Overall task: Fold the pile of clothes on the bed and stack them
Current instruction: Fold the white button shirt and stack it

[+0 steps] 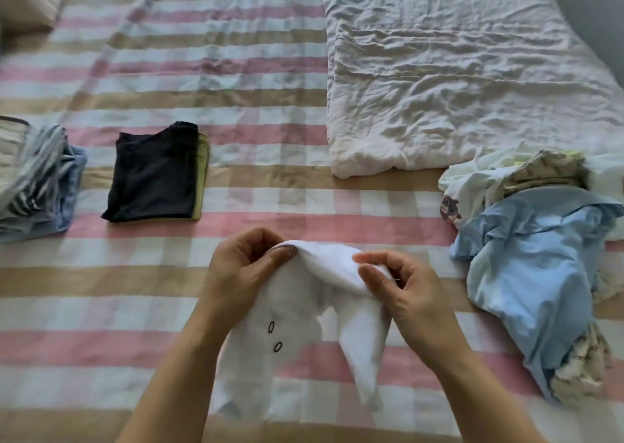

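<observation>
A small white garment point(297, 311) with two dark oval marks is being pinched at its top edge by both hands, left hand point(241, 267) and right hand point(401, 290), above the striped bed point(169, 273).

Left grip point(236, 267), right grip point(401, 294) bare; forearms point(175, 375) bare too.

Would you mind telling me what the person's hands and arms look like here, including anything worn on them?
Both the left hand and the right hand are bare, without gloves. The forearms are uncovered down to the frame's lower edge, so no sleeves show. Neither wrist carries a watch or bracelet. Rings are too blurred to judge.
</observation>
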A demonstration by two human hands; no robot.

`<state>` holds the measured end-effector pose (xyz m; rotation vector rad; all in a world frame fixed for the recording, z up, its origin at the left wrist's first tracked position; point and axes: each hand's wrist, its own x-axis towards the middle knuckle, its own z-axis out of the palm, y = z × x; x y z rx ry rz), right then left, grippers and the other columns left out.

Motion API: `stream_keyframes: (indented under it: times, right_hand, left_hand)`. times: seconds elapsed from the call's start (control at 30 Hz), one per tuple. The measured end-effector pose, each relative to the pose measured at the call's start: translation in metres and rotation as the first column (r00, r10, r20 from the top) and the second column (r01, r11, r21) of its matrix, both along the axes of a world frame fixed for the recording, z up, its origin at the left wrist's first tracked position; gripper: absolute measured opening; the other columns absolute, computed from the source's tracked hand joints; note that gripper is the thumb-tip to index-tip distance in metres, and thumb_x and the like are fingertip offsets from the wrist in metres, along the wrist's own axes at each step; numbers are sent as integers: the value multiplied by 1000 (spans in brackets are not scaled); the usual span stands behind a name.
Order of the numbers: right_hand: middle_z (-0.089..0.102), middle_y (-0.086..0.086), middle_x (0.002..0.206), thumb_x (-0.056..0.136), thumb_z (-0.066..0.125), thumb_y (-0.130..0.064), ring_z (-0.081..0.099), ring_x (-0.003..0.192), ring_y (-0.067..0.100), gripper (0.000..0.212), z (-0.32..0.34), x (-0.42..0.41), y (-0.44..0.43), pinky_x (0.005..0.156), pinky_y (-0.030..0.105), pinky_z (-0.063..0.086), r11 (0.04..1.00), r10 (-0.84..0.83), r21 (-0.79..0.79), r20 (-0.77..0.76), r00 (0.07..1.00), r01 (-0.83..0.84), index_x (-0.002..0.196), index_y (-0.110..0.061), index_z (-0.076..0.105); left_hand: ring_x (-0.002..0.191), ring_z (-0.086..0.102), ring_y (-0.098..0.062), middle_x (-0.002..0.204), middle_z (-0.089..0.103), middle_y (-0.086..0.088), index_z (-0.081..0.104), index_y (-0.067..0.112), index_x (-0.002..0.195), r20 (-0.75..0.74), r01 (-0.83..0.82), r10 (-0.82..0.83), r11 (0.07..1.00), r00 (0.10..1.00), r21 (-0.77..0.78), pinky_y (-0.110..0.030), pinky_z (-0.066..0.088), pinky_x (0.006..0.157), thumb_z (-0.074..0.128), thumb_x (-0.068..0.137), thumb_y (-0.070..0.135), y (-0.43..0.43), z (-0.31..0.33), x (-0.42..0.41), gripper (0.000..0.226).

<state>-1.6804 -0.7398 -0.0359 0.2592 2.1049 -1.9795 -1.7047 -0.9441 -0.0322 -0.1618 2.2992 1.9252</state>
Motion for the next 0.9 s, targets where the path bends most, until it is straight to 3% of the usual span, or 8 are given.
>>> stream_keyframes:
  times: [0.1,0.2,0.4,0.5,0.57,0.73,0.83,0.9]
  right_hand:
    - [73,-8,84,64,82,-34,68,75,4,29,25,8,-30,60,13,49,983,152,-111,74,986,-143,89,-24,72]
    - [73,-5,91,58,78,-27,69,82,9,38,28,15,-56,63,16,51,962,247,-155,157,956,-223,95,-22,71]
    - [69,-5,76,74,76,-15,62,66,1,7,-50,22,-99,54,9,42,964,9,255,237,972,-71,73,-17,69]
    - [67,-3,76,77,72,-12,59,70,7,5,-99,20,-103,53,8,39,904,-133,426,208,969,33,75,-11,68]
    - [67,-2,78,78,71,-13,59,74,12,5,-122,17,-102,55,10,39,874,-197,479,191,962,84,78,-9,67]
    - [65,10,97,84,65,-15,59,93,22,10,-141,10,-99,75,28,44,814,-145,580,188,971,10,91,-9,68]
    - [57,12,111,83,65,-11,51,104,23,24,-130,12,-103,85,23,36,727,-128,686,93,987,30,107,-10,65]
    - [55,12,112,80,67,-6,49,107,30,29,-115,18,-113,87,16,27,623,-85,771,-99,991,131,108,-9,65]
  left_hand:
    - [57,52,-3,61,63,5,66,13,67,5,132,-133,982,991,-135,-16,42,55,69,80,17,-39,34,-8,14]
    - [53,49,2,56,60,12,66,17,65,64,262,-254,934,965,-242,-12,40,53,71,79,20,-65,37,-18,15]
    - [54,45,-1,57,53,12,61,20,63,222,407,-348,843,911,-351,-17,37,55,70,80,28,-97,-52,-25,21]
    - [54,45,0,56,50,13,56,26,60,230,383,-313,831,921,-404,-15,35,54,68,82,27,-97,-106,-23,25]
    - [63,50,-6,63,55,12,57,25,66,211,376,-313,806,926,-457,-23,39,62,65,84,27,-92,-135,-20,20]
    - [91,55,-23,93,65,-7,64,6,93,132,367,-355,751,925,-549,-27,36,71,57,90,20,-82,-156,-17,15]
    - [90,53,-22,92,64,-8,65,4,94,-33,220,-281,815,959,-536,-30,42,75,61,88,15,-100,-139,-11,13]
    - [85,54,-18,88,64,-5,66,5,89,-152,46,-143,858,978,-511,-29,43,73,63,86,9,-126,-128,1,6]
